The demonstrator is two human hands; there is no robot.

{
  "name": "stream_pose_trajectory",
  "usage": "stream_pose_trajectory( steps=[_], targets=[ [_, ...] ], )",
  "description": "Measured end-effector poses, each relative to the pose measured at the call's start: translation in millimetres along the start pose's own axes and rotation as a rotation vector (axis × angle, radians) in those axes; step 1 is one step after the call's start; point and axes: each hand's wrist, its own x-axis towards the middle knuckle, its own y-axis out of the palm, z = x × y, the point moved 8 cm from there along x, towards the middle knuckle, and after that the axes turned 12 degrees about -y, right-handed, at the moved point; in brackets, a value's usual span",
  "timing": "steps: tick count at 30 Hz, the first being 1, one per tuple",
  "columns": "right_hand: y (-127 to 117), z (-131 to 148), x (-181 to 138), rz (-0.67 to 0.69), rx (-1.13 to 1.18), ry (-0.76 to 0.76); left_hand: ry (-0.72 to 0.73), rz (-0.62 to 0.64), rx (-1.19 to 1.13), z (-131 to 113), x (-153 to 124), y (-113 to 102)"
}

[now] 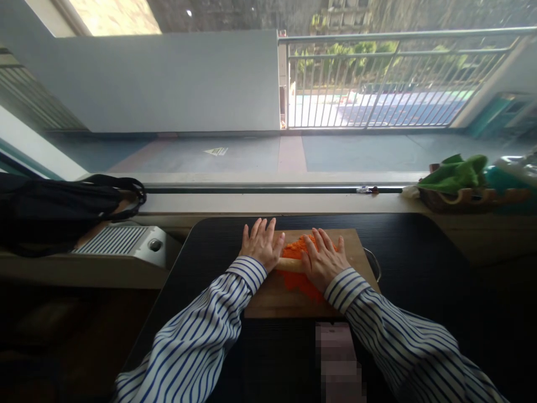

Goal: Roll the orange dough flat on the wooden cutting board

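Two flat palms bear down on a pale wooden rolling pin (290, 264). It lies crosswise over a ragged orange heap of crushed or shredded food (298, 248) near the middle of a light wooden cutting board (268, 302). The left hand (262, 244) covers the pin's left end and the right hand (324, 261) its right end. On both, the fingers are stretched out and slightly apart, pressing down rather than clasping, and neither closes round anything.

The orange heap shows low and spread on both sides of the pin, so much of it looks worked. What lies under the hands is hidden, and how much is left I cannot tell.

The board rests on a matt black table (419, 263), with a thin metal loop handle (375, 264) at its right edge. Beyond the table runs a pale window sill (272, 202). To the left, a black strapped bag (54, 210) sits above a grey ribbed appliance (121, 240). To the right, a green cloth (455, 173) lies in a brown wooden tray (470, 199). Outside the window stands a grey metal railing (390, 78).
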Motion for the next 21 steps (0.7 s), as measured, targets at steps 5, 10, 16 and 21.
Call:
stream_pose_trajectory(
  steps=[5,10,16,21],
  targets=[
    [2,-9,10,0.009,0.06,0.05,0.035,-0.007,-0.02,-6,16,-1],
    [3,-15,15,0.034,0.107,0.1,0.031,-0.01,-0.039,-8,29,2],
    [0,-9,7,0.049,0.084,0.102,0.031,0.014,-0.003,-7,22,2],
    [2,7,-10,0.028,0.044,0.041,0.031,0.104,0.041,0,-4,6]
  ],
)
